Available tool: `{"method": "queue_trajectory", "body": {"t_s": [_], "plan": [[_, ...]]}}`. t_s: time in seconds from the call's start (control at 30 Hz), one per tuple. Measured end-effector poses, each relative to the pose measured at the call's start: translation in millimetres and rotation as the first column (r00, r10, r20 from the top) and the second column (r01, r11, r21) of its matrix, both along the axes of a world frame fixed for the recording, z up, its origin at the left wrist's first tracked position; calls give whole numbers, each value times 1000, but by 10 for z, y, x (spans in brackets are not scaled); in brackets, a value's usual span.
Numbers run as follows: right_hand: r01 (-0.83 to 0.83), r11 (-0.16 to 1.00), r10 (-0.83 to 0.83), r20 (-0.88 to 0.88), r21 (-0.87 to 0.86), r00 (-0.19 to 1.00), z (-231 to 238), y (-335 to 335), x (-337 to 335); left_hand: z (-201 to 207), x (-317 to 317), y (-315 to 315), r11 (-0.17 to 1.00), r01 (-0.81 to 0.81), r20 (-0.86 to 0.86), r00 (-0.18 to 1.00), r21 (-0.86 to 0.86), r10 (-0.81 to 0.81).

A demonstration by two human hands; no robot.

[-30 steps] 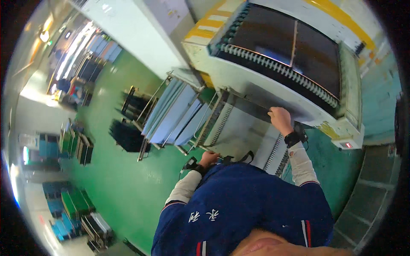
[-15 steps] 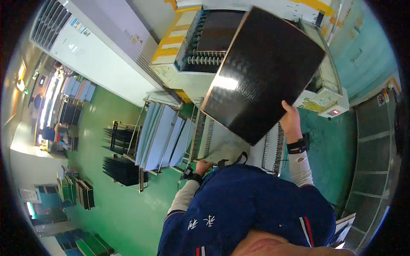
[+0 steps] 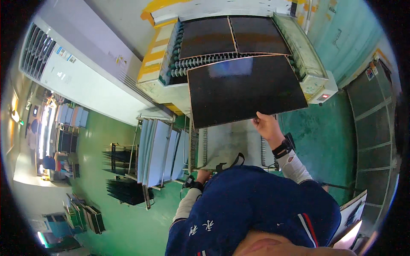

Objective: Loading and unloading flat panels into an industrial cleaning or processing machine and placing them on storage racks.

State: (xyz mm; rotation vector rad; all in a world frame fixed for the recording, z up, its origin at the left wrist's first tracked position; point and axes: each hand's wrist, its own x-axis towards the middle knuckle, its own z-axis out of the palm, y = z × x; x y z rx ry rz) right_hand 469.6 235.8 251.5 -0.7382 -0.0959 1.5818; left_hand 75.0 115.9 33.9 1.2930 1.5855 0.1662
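Observation:
My right hand [image 3: 267,127] pinches the near edge of a glossy black panel [image 3: 245,91], a thin rectangular board with pale edges. The panel is tilted, its far edge up by the front of a roller conveyor [image 3: 181,68] and hiding some of the rollers. Two similar dark panels [image 3: 208,37] lie side by side on the conveyor beyond it. Below the held panel stands a metal cart [image 3: 230,143] with toothed side rails. My left hand [image 3: 204,175] is closed at the cart's near left corner on its frame; its fingers are partly hidden.
To the left, a wheeled rack [image 3: 156,151] holds several upright pale blue boards. Beyond it are racks of dark panels [image 3: 124,190] on the green floor. A white air-conditioner cabinet [image 3: 92,85] stands at the upper left, and a grey panelled partition [image 3: 371,141] on the right.
The held black panel has turned level and come down toward the conveyor's front, uncovering two panels on the rollers. My right hand has moved left and nearer. My left hand remains at the cart.

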Motion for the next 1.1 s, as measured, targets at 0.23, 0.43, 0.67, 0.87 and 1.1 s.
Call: {"method": "queue_trajectory", "body": {"t_s": [0.23,0.43,0.67,0.87,1.1], "plan": [[-121,990,125,47,-68,991,328,117,-113,356,106,66,984,-57,-55,997,-167,48],[-376,915,401,211,-148,891,285,286,-111,249,68,4,994,-56,15,998,-92,58],[-364,922,385,218,-131,897,301,514,-49,247,144,-27,1000,9,-105,994,-14,-10],[-333,936,352,242,-116,904,278,678,0,417,218,41,984,-67,13,997,-163,70],[-364,926,377,216,-101,900,315,872,31,321,196,16,997,61,-24,998,-37,-62]]}}
